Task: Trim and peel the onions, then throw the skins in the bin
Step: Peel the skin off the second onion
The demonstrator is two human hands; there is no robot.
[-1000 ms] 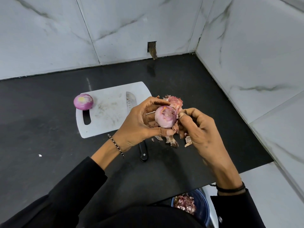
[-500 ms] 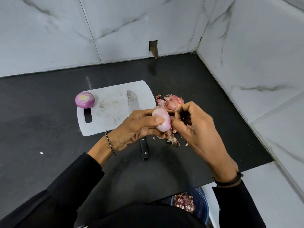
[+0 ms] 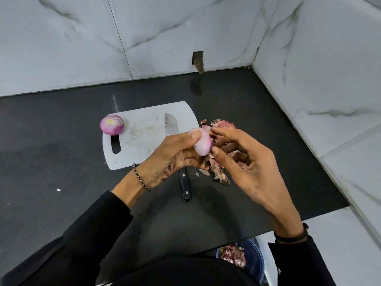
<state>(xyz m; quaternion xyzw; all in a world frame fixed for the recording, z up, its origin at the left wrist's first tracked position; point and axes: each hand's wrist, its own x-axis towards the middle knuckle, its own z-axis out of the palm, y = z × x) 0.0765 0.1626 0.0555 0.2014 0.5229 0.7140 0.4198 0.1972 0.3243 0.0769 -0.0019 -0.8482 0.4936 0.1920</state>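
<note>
My left hand [image 3: 173,155] grips a pale, peeled onion [image 3: 203,144] above the black counter, just right of the white cutting board [image 3: 144,141]. My right hand [image 3: 245,162] touches the onion's right side with thumb and fingertips, its fingers loosely curved. A second purple onion [image 3: 112,124], trimmed on top, sits at the board's left corner. A pile of pink onion skins [image 3: 221,159] lies on the counter under and behind my hands. The blue bin [image 3: 259,263], holding skins, stands on the floor at the bottom right.
A black-handled knife [image 3: 175,145] lies with its blade on the board and its handle off the front edge, partly hidden by my left hand. White marble walls close the counter at the back and right. A small white scrap [image 3: 58,190] lies at the left.
My left hand turned the onion so its smooth peeled side faces up. My right hand opened from a pinch at the onion's end and now just touches its side.
</note>
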